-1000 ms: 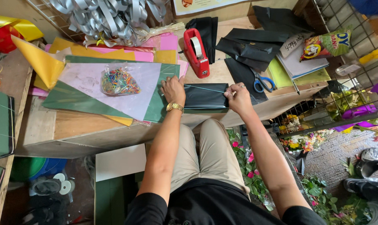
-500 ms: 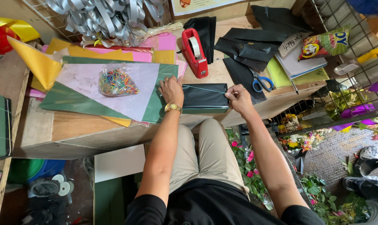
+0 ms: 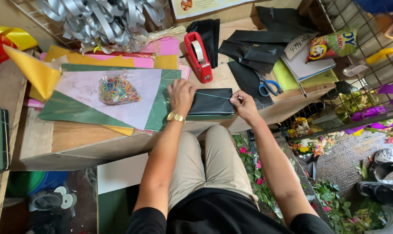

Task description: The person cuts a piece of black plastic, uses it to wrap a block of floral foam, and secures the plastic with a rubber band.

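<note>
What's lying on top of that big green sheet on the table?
On the green sheet lies a pale lilac sheet, and on that a clear bag of coloured rubber bands. The left hand covers its right edge; what lies beneath the sheet is mostly hidden.

left hand (image 3: pixel 181 96): resting on the folded bundle (image 3: pixel 211 102)
tape dispenser (image 3: pixel 198 56): standing behind it
scissors (image 3: pixel 266 86): lying just beyond the right hand (image 3: pixel 242 104)

A florist's wrapping bench — silver ribbon bows (image 3: pixel 96 17) hang above a wooden worktable (image 3: pixel 66 138) stacked with coloured wrapping paper sheets (image 3: pixel 131 108), a red tape dispenser (image 3: pixel 198 56) and scissors (image 3: pixel 266 86) — cut flowers and leaves (image 3: pixel 257 173) litter the floor.
</note>
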